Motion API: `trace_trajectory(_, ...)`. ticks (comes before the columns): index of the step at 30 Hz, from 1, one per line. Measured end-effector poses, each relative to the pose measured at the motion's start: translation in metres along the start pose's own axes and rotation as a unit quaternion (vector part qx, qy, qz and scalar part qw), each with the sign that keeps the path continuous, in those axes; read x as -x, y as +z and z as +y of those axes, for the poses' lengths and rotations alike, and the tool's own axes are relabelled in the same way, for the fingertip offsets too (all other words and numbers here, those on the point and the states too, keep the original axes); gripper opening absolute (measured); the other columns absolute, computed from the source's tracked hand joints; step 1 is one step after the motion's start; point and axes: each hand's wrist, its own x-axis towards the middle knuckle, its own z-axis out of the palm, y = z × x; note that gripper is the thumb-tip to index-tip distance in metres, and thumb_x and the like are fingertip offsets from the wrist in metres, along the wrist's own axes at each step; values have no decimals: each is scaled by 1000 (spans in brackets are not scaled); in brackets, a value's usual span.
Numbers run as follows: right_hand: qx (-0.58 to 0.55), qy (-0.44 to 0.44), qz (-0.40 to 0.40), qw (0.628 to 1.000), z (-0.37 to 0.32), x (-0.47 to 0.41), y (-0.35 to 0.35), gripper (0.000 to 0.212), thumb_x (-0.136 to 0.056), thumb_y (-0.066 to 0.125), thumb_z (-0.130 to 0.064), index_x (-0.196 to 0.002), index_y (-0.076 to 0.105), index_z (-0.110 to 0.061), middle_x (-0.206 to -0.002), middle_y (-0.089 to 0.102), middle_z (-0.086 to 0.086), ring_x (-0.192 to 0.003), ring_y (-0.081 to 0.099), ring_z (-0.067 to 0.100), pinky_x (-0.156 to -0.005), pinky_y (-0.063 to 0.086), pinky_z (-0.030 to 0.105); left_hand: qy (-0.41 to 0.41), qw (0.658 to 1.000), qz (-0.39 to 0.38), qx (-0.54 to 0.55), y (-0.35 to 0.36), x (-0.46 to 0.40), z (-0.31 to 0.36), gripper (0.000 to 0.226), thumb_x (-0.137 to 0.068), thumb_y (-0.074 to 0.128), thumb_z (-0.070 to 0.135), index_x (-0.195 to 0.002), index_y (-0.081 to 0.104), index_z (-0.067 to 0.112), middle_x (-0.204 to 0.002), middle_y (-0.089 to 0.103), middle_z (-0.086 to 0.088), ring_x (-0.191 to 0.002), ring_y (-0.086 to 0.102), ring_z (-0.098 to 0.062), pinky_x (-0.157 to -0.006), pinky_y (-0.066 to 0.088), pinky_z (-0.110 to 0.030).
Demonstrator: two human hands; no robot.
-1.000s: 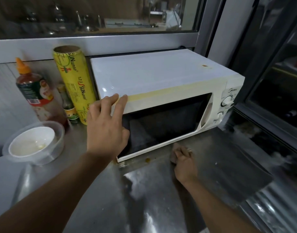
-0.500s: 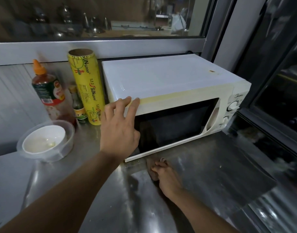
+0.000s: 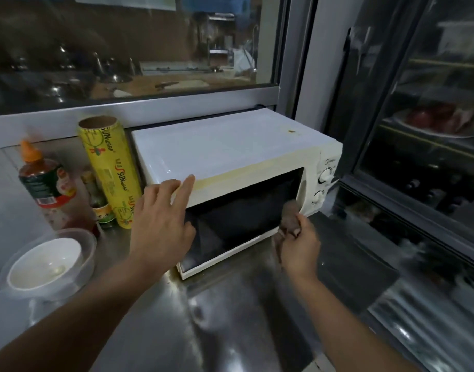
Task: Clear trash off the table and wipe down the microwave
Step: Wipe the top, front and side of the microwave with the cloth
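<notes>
A white microwave (image 3: 230, 149) with a dark glass door stands on the steel counter (image 3: 230, 318), against the window frame. My left hand (image 3: 160, 224) lies with straight fingers on the top front edge at the microwave's left corner. My right hand (image 3: 300, 245) grips a crumpled brownish cloth (image 3: 289, 216) and holds it up in front of the door's lower right part, near the door handle. A small brown spot (image 3: 291, 131) marks the microwave's top at the right.
Left of the microwave stand a yellow cling-wrap roll (image 3: 109, 170), a small dark bottle (image 3: 99, 202) and an orange-capped sauce bottle (image 3: 45, 186). A clear tub with a white bowl (image 3: 46, 264) sits at front left. A glass-doored cabinet (image 3: 431, 130) is on the right.
My right hand lifted the cloth from the counter below the door's left side up and to the right, in front of the door. My left hand stayed on the microwave's top edge.
</notes>
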Motion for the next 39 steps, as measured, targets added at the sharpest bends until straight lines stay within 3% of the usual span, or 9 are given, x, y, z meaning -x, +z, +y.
trace_trajectory(4,-90,-40,78,992,-18,-40,6,55,-78,35,25,-126,50,3,-122,46,13,-86,56,-11,-58,31,-10,-1,1000,26,6,-6,-10,-2,59,-69,56,22,-126,54,11,-116,55,-15,-98,51,-38,-80,42,-45)
trace_trajectory(6,-120,-60,63,989,-21,-62,18,62,-80,32,24,-131,48,-7,-124,40,-7,-80,54,-19,-63,42,-2,-6,1000,27,-4,-4,-14,0,51,-71,54,26,-120,57,11,-114,56,-13,-98,51,-37,-80,41,-45)
trace_trajectory(9,-130,-68,24,989,-18,-78,40,73,-82,37,19,-136,41,-30,-132,26,-21,-81,59,2,-64,57,33,-9,999,34,-21,2,-15,3,45,-74,47,32,-111,60,11,-105,57,-10,-94,51,-35,-78,41,-44)
trace_trajectory(12,-71,-109,5,991,3,-77,55,88,-79,49,16,-147,19,-30,-152,1,-13,-133,34,22,-88,51,50,-17,998,59,-21,9,-12,5,49,-74,44,35,-113,60,10,-105,59,-10,-91,49,-34,-76,42,-45)
trace_trajectory(15,-15,-156,-7,988,37,-72,62,93,-77,53,17,-150,10,-23,-152,-12,-10,-144,-2,10,-105,38,48,-34,996,87,-4,16,-11,8,48,-74,48,30,-116,60,9,-108,60,-11,-91,46,-33,-74,44,-45)
trace_trajectory(20,13,-110,-57,992,63,-57,60,87,-79,47,17,-148,3,-14,-154,-18,8,-146,-3,22,-114,26,33,-32,994,100,3,22,-14,7,47,-74,49,25,-115,63,5,-108,62,-15,-89,51,-37,-77,38,-42)
trace_trajectory(25,-20,-135,-42,990,30,-58,59,90,-75,45,19,-149,5,-14,-156,-13,1,-142,-11,10,-114,10,12,-19,994,109,21,22,-12,4,50,-68,57,14,-117,62,3,-109,61,-16,-88,49,-36,-79,33,-35)
trace_trajectory(34,-17,-156,-10,987,0,-31,76,89,-70,41,19,-148,7,-7,-156,-11,9,-146,-6,22,-119,8,34,34,994,45,94,9,3,-23,63,-71,53,16,-133,48,8,-129,55,-7,-119,45,-25,-96,42,-38)
trace_trajectory(39,-17,-235,-59,970,-9,48,116,85,-66,35,-4,-148,11,-2,-156,-9,10,-146,-6,26,-118,8,45,80,994,23,71,1,13,-39,67,-64,57,6,-132,52,7,-139,50,-5,-129,45,-26,-107,33,-40)
